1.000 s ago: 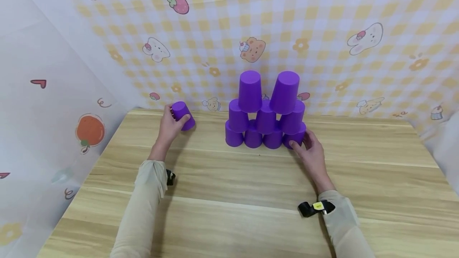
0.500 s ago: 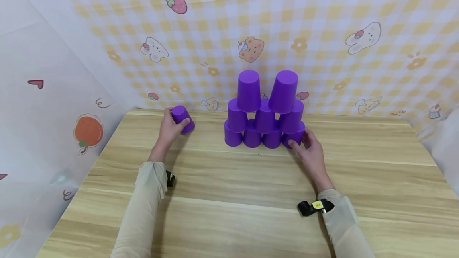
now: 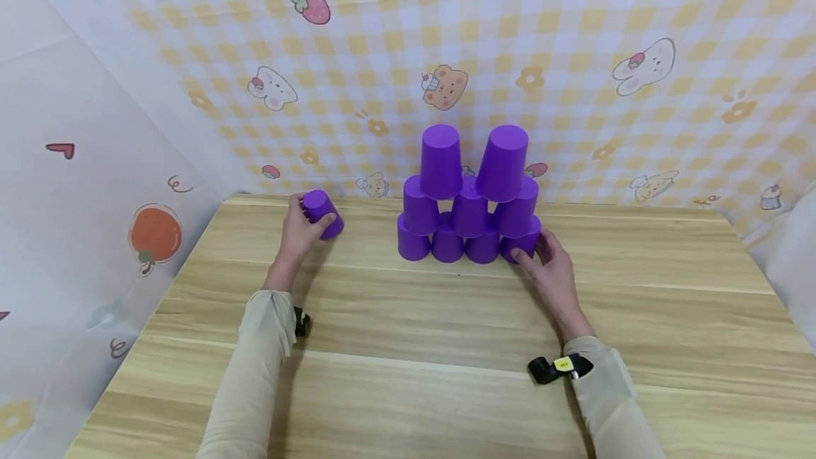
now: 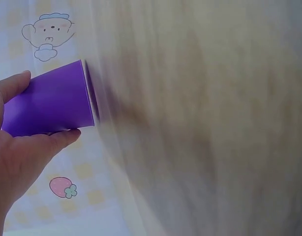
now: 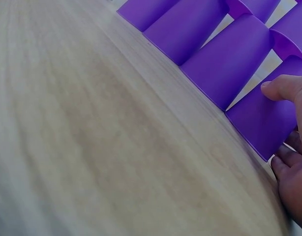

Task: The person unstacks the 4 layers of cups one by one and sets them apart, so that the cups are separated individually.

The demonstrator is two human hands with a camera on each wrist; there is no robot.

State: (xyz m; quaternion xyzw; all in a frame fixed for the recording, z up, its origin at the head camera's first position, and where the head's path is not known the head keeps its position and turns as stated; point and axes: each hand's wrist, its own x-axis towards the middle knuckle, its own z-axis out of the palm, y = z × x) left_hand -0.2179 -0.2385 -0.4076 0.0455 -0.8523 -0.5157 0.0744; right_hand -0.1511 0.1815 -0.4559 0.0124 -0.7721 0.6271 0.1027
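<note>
In the head view my left hand (image 3: 299,231) grips a single upside-down purple cup (image 3: 324,215) at the left, thumb on one side and fingers on the other. Its rim (image 4: 89,93) is very close to the tabletop in the left wrist view; whether it touches I cannot tell. My right hand (image 3: 553,276) holds the rightmost bottom cup (image 5: 264,113) of a stack, thumb on its near side. The stack has several cups in its bottom row, a middle row (image 3: 468,211) of three, and two top cups (image 3: 440,161) (image 3: 503,161) standing apart from each other. All are purple and upside down.
The wooden table (image 3: 408,395) spreads in front of the stack and to both sides. Close behind the cups hangs a yellow checked cloth (image 3: 357,55) with cartoon prints. A white printed wall cloth (image 3: 76,232) borders the table's left side.
My left hand has lowered the single cup slightly toward the table. The right hand stays on its cup and the stack stands unchanged. The head view has shifted a little.
</note>
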